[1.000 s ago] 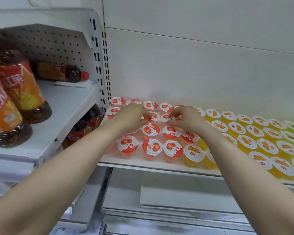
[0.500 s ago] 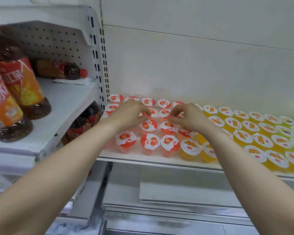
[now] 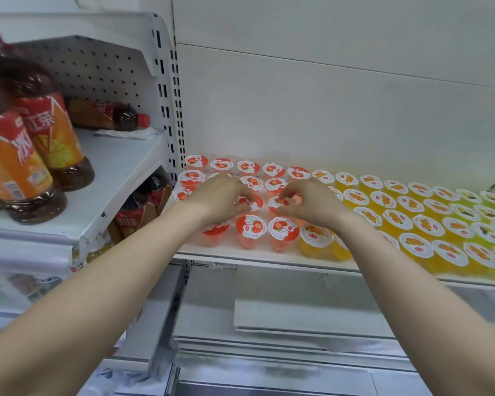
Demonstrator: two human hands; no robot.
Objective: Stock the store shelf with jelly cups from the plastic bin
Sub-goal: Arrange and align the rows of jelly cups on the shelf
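Rows of jelly cups stand on the white shelf (image 3: 263,257): several red strawberry cups (image 3: 250,227) at the left, several orange cups (image 3: 316,238) and yellow-green ones to the right. My left hand (image 3: 220,197) pinches the rim of a red cup (image 3: 252,202) in the second row from the front. Beside it, my right hand (image 3: 312,202) pinches the neighbouring red cup (image 3: 277,202). Both hands hover over the red block with curled fingers and hide some cups beneath. The plastic bin is out of view.
Large iced-tea bottles (image 3: 40,132) stand on a higher white shelf (image 3: 112,178) at the left, one lying at its back. A perforated upright (image 3: 173,115) divides the two shelf bays. Flat white panels (image 3: 297,318) lie on the shelf below.
Both hands have drawn back from the middle rows toward the front, and their fingertips have closed on two adjacent red cups in the second row.
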